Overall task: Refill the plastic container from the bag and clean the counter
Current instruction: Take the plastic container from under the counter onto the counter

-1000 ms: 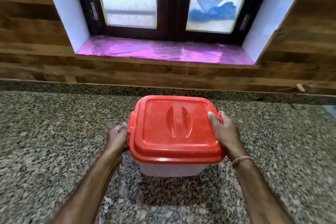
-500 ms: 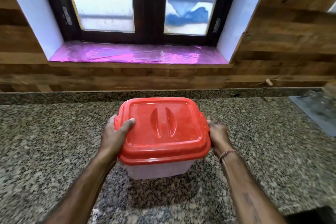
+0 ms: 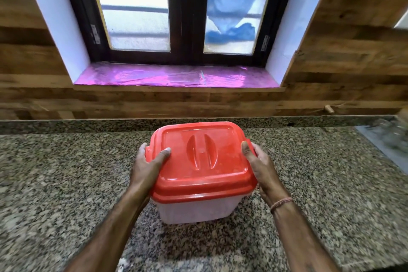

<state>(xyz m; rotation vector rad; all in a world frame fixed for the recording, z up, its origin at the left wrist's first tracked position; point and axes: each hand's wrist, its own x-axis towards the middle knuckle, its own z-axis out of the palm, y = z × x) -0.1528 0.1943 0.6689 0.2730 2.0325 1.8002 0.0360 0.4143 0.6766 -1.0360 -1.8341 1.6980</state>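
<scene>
A translucent white plastic container [image 3: 196, 211] with a red lid [image 3: 205, 161] stands on the granite counter [image 3: 66, 183], in the middle of the view. My left hand [image 3: 148, 165] grips the lid's left edge, thumb on top. My right hand [image 3: 260, 165] grips the lid's right edge, thumb on the top corner. The lid sits on the container. What is inside the container is hidden. No bag shows clearly in view.
A wood-panelled wall rises behind the counter, with a window and a purple-lined sill [image 3: 176, 77]. At the far right edge lies a blurred clear plastic thing [image 3: 393, 139] on a grey surface. The counter's front edge shows at the bottom right.
My right thumb has come up onto the lid's right corner. My left hand keeps its grip on the left edge. The view has shifted slightly.
</scene>
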